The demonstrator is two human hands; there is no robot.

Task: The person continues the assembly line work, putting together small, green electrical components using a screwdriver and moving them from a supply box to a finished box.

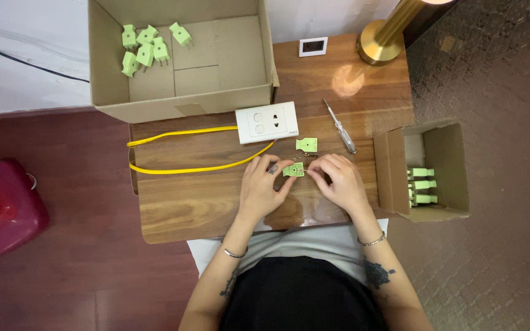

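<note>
I see bare forearms, each wrist wearing a thin silver bangle, dark tattoos on both forearms, a black top, and a dark-painted nail on my left hand [260, 189].

Single head view, looking straight down from above the wooden table [216, 208]; lap at bottom centre, floor both sides.

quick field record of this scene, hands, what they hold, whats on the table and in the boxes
left hand: holds green plug half at its left edge
right hand: fingertips at the same piece's right edge
loose plug cover: on wooden table, apart from the hands
screwdriver: lying right of white socket plate
yellow cable: looped left of the socket plate
large box: six green plugs
small box: three green plugs
lamp base: table's far right
</note>
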